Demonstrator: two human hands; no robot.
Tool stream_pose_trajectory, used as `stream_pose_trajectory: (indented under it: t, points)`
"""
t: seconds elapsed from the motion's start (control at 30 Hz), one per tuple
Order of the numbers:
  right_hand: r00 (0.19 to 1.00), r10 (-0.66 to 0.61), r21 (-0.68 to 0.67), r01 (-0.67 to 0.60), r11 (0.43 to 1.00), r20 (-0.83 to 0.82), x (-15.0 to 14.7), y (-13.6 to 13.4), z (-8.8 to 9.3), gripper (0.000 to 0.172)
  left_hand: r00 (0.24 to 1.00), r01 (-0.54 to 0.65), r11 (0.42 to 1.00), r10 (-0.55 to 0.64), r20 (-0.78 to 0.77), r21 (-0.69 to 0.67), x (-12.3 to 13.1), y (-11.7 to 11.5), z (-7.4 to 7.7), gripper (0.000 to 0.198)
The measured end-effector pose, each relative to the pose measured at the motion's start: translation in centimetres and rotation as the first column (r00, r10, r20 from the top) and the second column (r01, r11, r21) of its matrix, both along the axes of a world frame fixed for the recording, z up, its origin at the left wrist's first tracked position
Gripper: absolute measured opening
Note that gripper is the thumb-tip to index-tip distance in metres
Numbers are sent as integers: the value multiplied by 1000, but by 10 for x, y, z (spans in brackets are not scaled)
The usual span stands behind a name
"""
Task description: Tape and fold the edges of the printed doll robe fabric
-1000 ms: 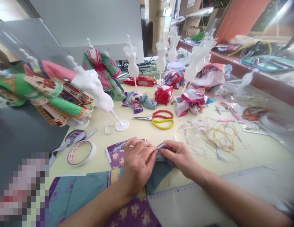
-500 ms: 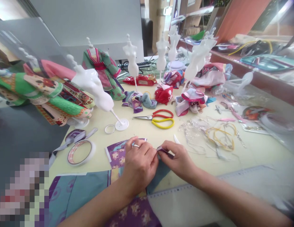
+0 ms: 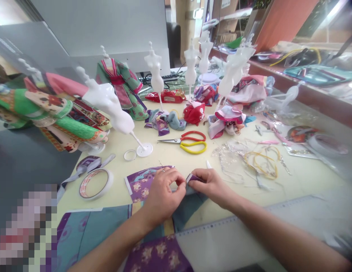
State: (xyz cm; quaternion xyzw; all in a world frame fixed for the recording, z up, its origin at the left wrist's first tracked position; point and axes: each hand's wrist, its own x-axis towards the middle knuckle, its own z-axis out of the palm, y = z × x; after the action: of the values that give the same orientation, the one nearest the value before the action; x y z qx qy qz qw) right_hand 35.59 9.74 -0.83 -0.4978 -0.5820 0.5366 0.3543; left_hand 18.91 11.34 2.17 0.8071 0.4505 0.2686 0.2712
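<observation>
Head view: at the near middle of the worktop [image 3: 170, 155] the right hand [image 3: 211, 185] has its grip pinched on a small folded purple strip [image 3: 193, 177] at the edge of the teal cloth [image 3: 189, 200]. The left hand [image 3: 163, 192] has its fingertips closed against the strip's other end, though I cannot tell whether they clamp it. To my judgement the fold comes out well if the right grip holds the crease tight and level while the left fingertips press along it in short pinches, with the scissors [image 3: 189, 141] and tape roll [image 3: 95, 183] left well apart.
</observation>
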Motion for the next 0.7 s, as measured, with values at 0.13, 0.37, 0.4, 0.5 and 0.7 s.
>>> stream_pose_trajectory:
  t: [0.13, 0.37, 0.4, 0.5, 0.7]
  points:
    - [1000, -6, -37, 5, 999, -24, 2, 1, 0, 17, 1000, -5, 1000, 5, -1, 9, -2, 0, 1, 16]
    - [991, -90, 115, 78, 990, 99, -3, -2, 6, 16, 982, 73, 907, 7, -186, 415, -2, -5, -4, 15]
    - [987, -103, 149, 84, 985, 120, -4, -2, 7, 16, 976, 89, 893, 10, -217, 441, -2, -6, -4, 16]
    - [976, -135, 243, 90, 966, 174, -6, -4, 6, 17, 955, 132, 860, 24, -297, 492, -1, -8, -3, 18]
    - [967, -137, 311, 66, 948, 213, -6, -8, 3, 17, 941, 160, 849, 22, -336, 503, 0, -9, -3, 19]
